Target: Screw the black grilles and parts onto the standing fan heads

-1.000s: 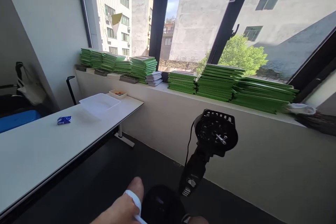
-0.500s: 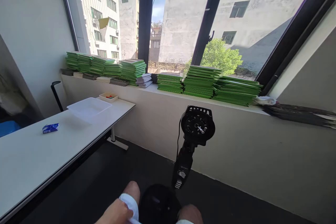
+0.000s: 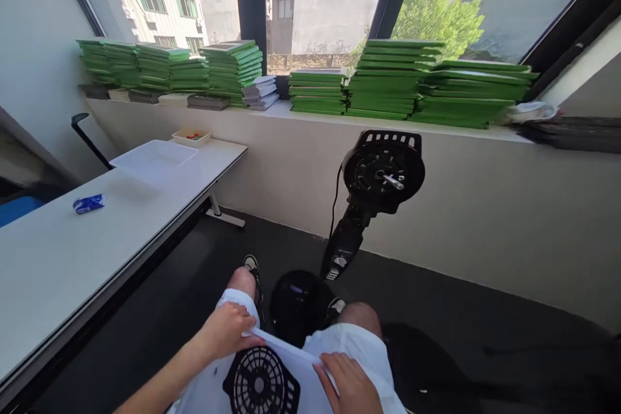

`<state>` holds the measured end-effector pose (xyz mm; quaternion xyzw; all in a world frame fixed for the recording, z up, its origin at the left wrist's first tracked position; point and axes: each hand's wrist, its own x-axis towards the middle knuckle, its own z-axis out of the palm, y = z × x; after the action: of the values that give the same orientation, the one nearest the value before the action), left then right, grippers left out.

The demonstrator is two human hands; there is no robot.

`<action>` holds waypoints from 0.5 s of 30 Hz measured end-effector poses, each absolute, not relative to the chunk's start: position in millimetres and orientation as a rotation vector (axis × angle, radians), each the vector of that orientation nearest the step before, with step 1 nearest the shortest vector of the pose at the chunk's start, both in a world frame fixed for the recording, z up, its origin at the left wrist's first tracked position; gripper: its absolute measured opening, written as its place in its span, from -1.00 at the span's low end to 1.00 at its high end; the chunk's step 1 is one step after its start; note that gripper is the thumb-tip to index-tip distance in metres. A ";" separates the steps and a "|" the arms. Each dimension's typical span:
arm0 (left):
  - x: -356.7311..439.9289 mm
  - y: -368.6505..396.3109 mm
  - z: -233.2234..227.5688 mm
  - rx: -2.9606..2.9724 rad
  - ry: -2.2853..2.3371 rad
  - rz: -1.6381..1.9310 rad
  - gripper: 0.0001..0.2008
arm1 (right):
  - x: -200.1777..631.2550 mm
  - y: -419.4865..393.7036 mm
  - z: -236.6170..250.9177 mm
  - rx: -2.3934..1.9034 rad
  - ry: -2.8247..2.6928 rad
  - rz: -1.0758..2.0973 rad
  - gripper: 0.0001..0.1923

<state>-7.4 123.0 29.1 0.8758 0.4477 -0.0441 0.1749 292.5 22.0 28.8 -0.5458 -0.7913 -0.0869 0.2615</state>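
Note:
A white plastic tray (image 3: 310, 380) rests across my lap, its far rim running between my two hands. My left hand (image 3: 229, 330) is closed on the rim's left part, thumb on the inner side. Farther right, my right hand (image 3: 353, 383) grips the same rim between thumb and fingers. In the tray lies a black round fan grille (image 3: 258, 383) with slotted side tabs, cut off by the bottom of the view. Beyond my knees stands a black desk or floor fan (image 3: 383, 171) without blades, its metal shaft bare, on a round black base (image 3: 297, 304).
A white table (image 3: 43, 259) at left carries a clear plastic bin (image 3: 155, 158), a blue packet (image 3: 88, 204) and a small tray (image 3: 191, 137) of red bits. Stacks of green folders (image 3: 395, 81) line the windowsill. A cord (image 3: 336, 204) hangs behind the fan.
The view has tilted down, bringing the tray, the grille and my right hand into sight. My left hand appears higher, on the tray's rim. The fan stands in the same place.

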 end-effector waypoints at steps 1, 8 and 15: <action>-11.8 122.2 34.6 2.500 1.249 -0.136 -0.65 | 289.9 20.9 30.5 -1.491 -2.148 -0.202 -0.77; -33.2 123.3 41.5 2.523 1.299 -0.119 -0.60 | 273.2 33.5 38.5 -1.494 -2.172 -0.077 -0.73; -36.5 127.2 21.5 2.483 1.285 -0.151 -0.60 | 270.1 40.9 29.5 -1.513 -2.198 -0.047 -0.73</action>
<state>-36.5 127.2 21.5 0.8738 0.4524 -0.0532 0.1701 270.1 40.9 29.5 -0.5512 -0.8007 -0.0172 0.2339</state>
